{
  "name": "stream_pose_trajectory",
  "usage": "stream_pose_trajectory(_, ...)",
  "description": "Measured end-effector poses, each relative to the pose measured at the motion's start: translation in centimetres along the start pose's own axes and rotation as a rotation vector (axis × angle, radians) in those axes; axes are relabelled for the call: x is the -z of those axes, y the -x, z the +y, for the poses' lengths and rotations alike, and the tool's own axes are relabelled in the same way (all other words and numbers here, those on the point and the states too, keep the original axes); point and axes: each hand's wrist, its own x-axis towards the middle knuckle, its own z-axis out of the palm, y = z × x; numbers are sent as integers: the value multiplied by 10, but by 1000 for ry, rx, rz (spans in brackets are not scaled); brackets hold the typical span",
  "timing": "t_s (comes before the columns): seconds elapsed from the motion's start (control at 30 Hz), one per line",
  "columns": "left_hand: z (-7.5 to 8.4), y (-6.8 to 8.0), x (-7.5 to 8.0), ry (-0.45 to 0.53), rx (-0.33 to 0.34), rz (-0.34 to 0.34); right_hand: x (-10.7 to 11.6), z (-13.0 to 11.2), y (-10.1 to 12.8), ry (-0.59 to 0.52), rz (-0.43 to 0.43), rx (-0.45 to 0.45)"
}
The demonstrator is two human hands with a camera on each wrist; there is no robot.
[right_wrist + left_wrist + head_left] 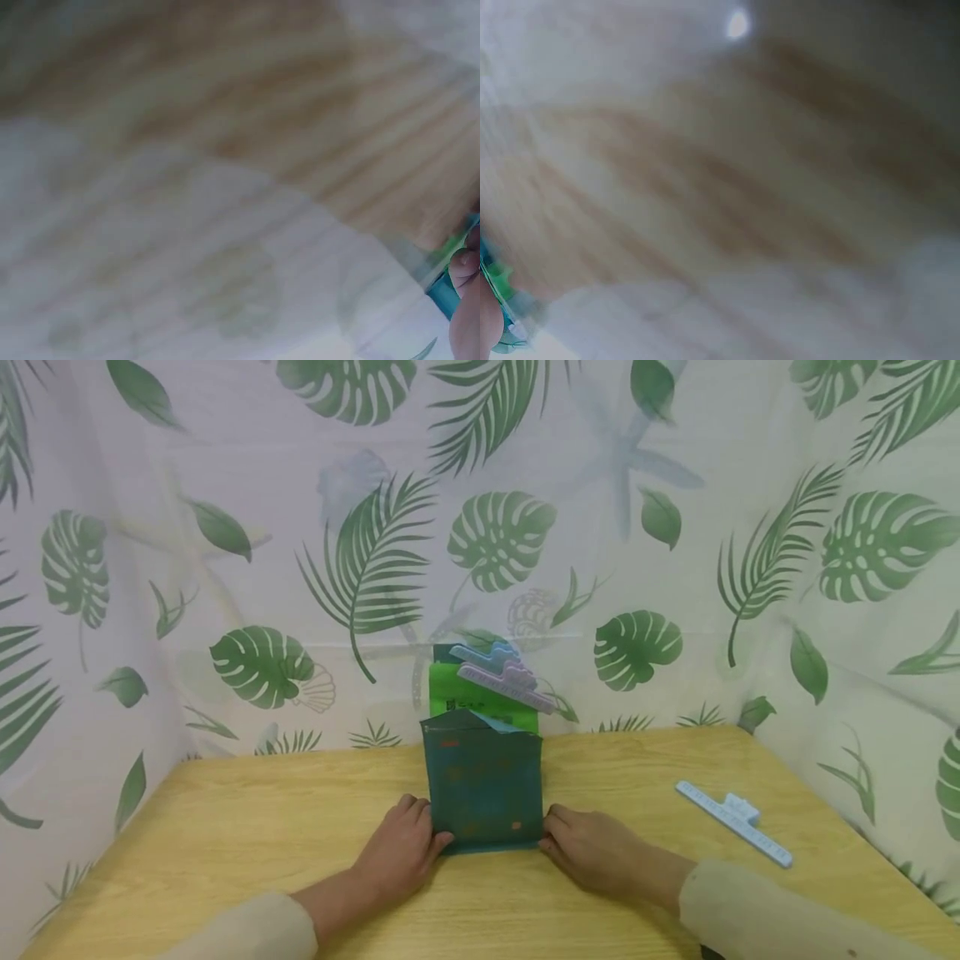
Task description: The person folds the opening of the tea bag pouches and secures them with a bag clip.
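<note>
A dark green packet (483,785) with small red print stands upright at the middle of the table in the head view. Its top edge is uneven, with a light blue strip at the right. My left hand (401,847) pinches its lower left side, thumb in front. At the lower right side, my right hand (592,849) grips it with curled fingers. Just behind stands a bright green packet (442,689) with a purple clip (506,685) across its top. A blue clip (487,656) sits on another dark packet at the back. Both wrist views show only slivers of hand and packet.
A loose light blue sealing clip (735,822) lies on the wooden table (285,827), right of my right hand. A white cloth (570,577) printed with green leaves hangs behind the table and along both sides.
</note>
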Motion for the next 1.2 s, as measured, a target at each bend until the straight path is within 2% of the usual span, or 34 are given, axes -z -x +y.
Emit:
stream_pose_trajectory(0.23, 1, -5, -7, -3, -25, 24, -4, 6, 9, 0, 38, 6)
stream_pose_trajectory(0.43, 1, -7, -10, 33, -7, -1, -8, 11, 12, 31, 31, -16)
stream_pose_trajectory(0.6, 3, -12, 4, 71, 47, -104, -5, 17, 12, -31, -45, -95)
stream_pose_trajectory(0.7, 3, -18, 18, 108, 97, -115, 5, 20, 7, -70, -16, -125)
stream_pose_trajectory(0.77, 1, -22, 28, 144, 115, -64, 15, 22, 1, -90, 46, -149)
stream_pose_trajectory(0.83, -2, -28, 39, 177, 108, 35, 27, 26, -8, -111, 128, -164)
stream_pose_trajectory(0.93, -6, -43, 61, 198, 63, 192, 47, 32, -25, -161, 251, -191)
stream_pose_trajectory(1.0, -7, -56, 78, 197, 36, 271, 61, 35, -37, -201, 313, -198)
stream_pose_trajectory(1.1, -3, -79, 104, 203, 0, 328, 78, 39, -55, -238, 360, -169)
stream_pose_trajectory(1.2, 5, -101, 126, 211, -41, 294, 90, 40, -68, -267, 351, -109)
